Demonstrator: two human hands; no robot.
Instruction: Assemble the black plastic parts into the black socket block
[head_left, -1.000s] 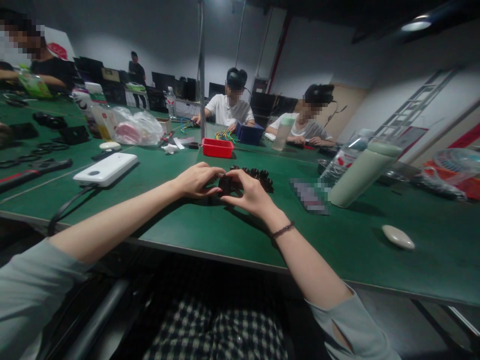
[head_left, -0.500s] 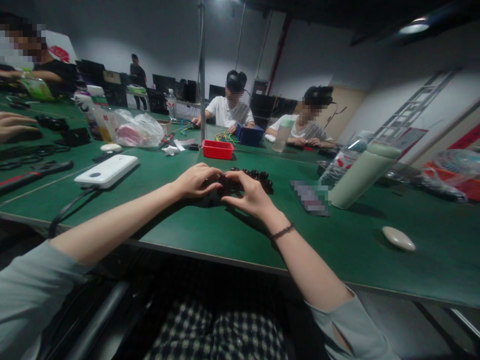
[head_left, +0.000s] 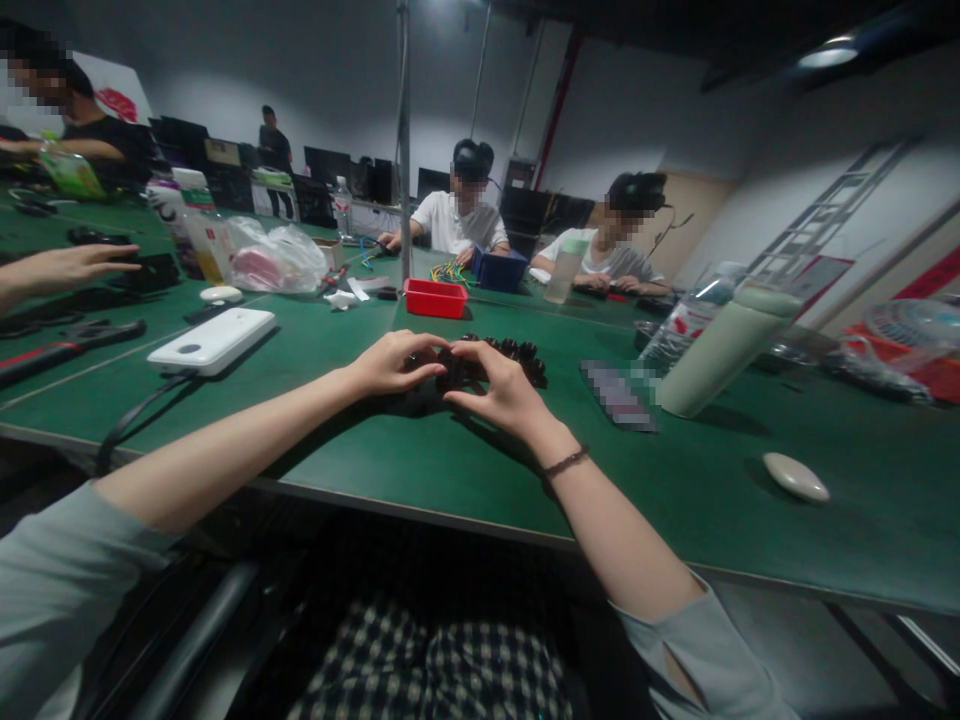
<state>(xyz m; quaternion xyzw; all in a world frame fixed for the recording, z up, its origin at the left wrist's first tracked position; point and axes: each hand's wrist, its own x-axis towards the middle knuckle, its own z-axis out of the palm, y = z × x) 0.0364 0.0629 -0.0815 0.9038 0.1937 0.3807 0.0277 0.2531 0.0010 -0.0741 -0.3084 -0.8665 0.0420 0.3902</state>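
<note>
My left hand [head_left: 394, 362] and my right hand [head_left: 499, 385] meet at the tips of their forefingers over the green table [head_left: 337, 440]. Fingers and thumbs of both curl around a small black part [head_left: 452, 372], mostly covered by the hands. Its exact kind does not show. Behind and right of my right hand lies a row of knobby black pieces [head_left: 529, 358], partly hidden by it. Whether these join the part between my fingers, I cannot tell.
Ahead stands a red tray [head_left: 435, 298] beside a metal pole [head_left: 405, 150]. To the left lie a white power bank [head_left: 214, 342] with a cable and another person's hand [head_left: 67, 270]. A phone [head_left: 619, 397], green flask [head_left: 727, 350] and pale oval object [head_left: 796, 477] are right.
My hands hold nearly the same pose around the black part. At the left, the other person's hand has reached further right over the table.
</note>
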